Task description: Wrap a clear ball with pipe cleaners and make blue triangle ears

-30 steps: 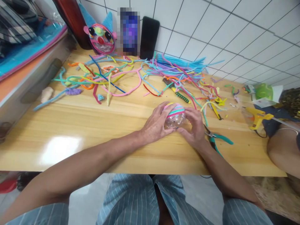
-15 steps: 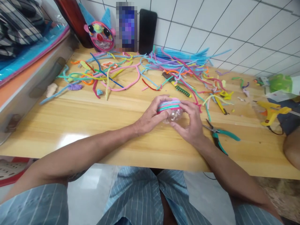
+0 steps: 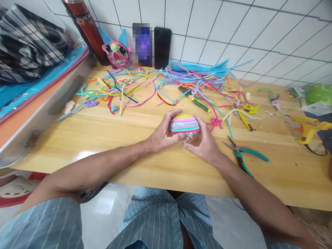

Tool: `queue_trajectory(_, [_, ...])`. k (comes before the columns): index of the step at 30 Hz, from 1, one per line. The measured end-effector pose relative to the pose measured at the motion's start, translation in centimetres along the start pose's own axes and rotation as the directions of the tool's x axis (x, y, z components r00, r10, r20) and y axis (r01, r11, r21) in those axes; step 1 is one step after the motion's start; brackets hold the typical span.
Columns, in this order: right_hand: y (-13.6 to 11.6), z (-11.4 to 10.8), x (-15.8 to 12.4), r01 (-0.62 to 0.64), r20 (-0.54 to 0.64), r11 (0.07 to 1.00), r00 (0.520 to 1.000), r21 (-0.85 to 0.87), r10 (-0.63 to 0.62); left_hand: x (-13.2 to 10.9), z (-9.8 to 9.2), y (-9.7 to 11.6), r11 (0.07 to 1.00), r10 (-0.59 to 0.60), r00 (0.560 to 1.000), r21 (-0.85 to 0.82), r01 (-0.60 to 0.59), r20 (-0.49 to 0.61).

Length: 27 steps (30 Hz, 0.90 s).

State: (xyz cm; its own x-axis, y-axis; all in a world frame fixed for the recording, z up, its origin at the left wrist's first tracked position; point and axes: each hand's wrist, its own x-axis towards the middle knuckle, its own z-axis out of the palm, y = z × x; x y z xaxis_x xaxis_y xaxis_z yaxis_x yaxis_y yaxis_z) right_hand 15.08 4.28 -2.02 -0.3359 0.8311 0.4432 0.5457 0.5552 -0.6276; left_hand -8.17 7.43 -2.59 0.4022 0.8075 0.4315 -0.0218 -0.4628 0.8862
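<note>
At the near edge of a wooden table (image 3: pixel 103 138), a person's left hand (image 3: pixel 162 133) and right hand (image 3: pixel 204 143) cup a ball (image 3: pixel 184 124) between them, the grip of each hand clasped around it. The left fingers curl over its left side and top, while the right thumb and fingers press against its right and lower side. The ball sits low over the tabletop, directly in front of the person; whether it touches the wood cannot be told. Its upper part is wound in bands of yellow, purple, pink and teal fuzzy wire, and clear plastic shows below, between the hands. Just to the right of the right hand lie teal-handled pliers (image 3: pixel 243 154), flat on the table. Farther right, near the frame's edge, rests a yellow glue gun (image 3: pixel 306 126). Behind the hands, a loose spread of coloured fuzzy wires (image 3: pixel 197 74) covers the back of the table, with a green-handled tool (image 3: pixel 199 103) lying among them. Against the tiled wall stand a cat-faced craft piece (image 3: pixel 117 53) with blue ears, a dark phone (image 3: pixel 162 47) and a red flask (image 3: pixel 88 31).
</note>
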Motion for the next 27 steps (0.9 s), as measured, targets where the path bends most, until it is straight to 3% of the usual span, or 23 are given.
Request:
queue_trajectory(5, [-0.5,-1.3,0.5,0.178,-0.095,0.973,0.976,-0.146,-0.193,-0.2,-0.4,0.4,0.983,0.162,0.986,0.080,-0.164,0.035])
queue_trajectory(16, [-0.9,-2.5,1.1,0.267,-0.097,0.927,0.949,-0.263,-0.301,-0.2,-0.3,-0.3,0.985,0.174,0.984,-0.004,-0.174,0.050])
queue_trajectory(23, [-0.6,-1.6,0.7,0.238,-0.133,0.969,0.960,-0.070,-0.246,-0.2,-0.4,-0.3,0.990,0.133,0.990,-0.061,-0.131,0.040])
queue_trajectory(27, [0.4,-1.1,0.2,0.013,-0.043,0.983,0.999,0.185,-0.005,0.0,-0.7,0.0,0.996,0.056,0.996,-0.073,-0.051,0.064])
